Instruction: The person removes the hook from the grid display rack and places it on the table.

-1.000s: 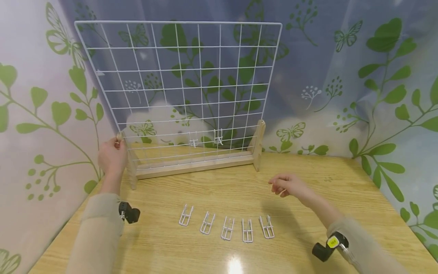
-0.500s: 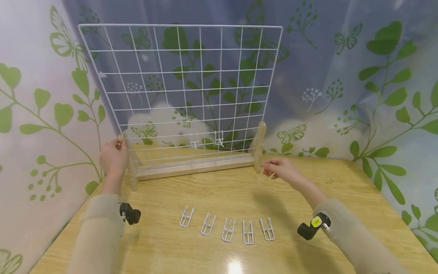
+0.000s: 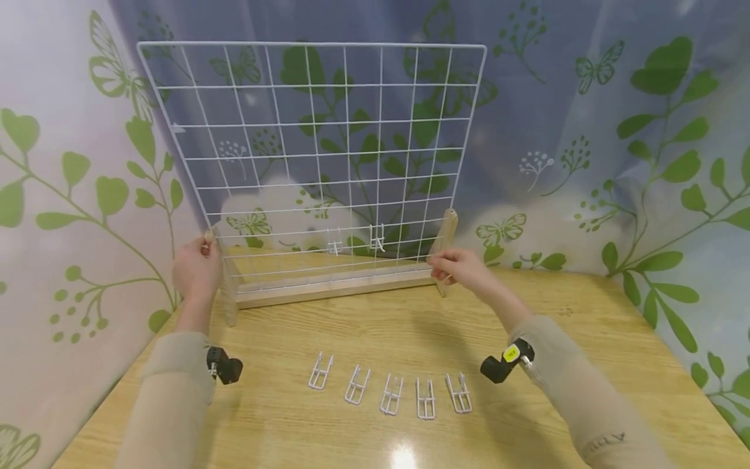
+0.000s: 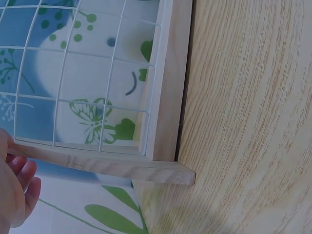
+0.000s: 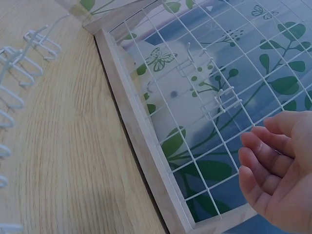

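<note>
1 white wire grid [image 3: 317, 155] upright in 1 wooden stand [image 3: 334, 291] w/ 2 posts, on bench [image 3: 275, 423]. 2 hung hooks [image 3: 377, 239] low on grid, approx. mid; 5 loose hooks [image 3: 391, 393] in a row on bench in front. L hand [image 3: 198, 268]: fingers pinching top of L post [image 3: 227, 286]. R hand [image 3: 459, 268]: fingers loosely curled, nothing held, by R post [image 3: 448, 228]; can't tell if touching.

Seen from my remote seat, I count five white wire hooks [image 3: 392, 394] lying on one bench [image 3: 281, 423] and two more hooks [image 3: 377, 240] hung on one white wire grid [image 3: 349, 154], seven in all. The grid has one wooden stand [image 3: 336, 288] with two uprights [image 3: 228, 280]. I also count two hands, one left hand [image 3: 198, 266] and one right hand [image 3: 463, 268], and two wrist cameras [image 3: 224, 367].
</note>
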A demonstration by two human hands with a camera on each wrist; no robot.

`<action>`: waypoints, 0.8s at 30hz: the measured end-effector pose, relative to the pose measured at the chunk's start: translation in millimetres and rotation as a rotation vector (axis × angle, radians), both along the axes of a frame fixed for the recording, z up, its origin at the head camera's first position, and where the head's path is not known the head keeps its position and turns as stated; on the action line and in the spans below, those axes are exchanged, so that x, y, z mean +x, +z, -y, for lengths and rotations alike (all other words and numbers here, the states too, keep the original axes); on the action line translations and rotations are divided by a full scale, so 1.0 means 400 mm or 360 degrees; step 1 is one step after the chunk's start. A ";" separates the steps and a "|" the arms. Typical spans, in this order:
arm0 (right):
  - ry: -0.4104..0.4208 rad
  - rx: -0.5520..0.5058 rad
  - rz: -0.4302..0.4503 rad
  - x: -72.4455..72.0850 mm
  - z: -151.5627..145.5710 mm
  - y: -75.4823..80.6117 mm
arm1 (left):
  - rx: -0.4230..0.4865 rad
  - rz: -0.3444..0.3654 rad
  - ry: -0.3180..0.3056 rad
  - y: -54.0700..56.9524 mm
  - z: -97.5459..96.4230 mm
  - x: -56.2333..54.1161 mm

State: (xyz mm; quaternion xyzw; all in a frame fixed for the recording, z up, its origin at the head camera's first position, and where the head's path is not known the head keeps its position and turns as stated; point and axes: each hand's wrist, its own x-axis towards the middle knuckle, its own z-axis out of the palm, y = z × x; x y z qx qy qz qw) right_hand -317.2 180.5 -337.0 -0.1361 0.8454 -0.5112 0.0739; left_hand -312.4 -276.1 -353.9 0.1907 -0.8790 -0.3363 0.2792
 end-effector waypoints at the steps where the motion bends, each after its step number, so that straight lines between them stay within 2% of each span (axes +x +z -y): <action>1: 0.0003 -0.0003 -0.0001 -0.003 0.006 0.001 | -0.0001 0.0000 0.0003 0.000 -0.001 0.000; 13: 0.0023 -0.0057 -0.0033 -0.038 0.069 0.008 | 0.0050 0.0014 0.0026 0.000 -0.004 -0.004; 24: -0.0031 -0.0101 -0.0055 -0.067 0.118 0.014 | 0.0039 -0.0068 0.0035 -0.003 -0.006 -0.002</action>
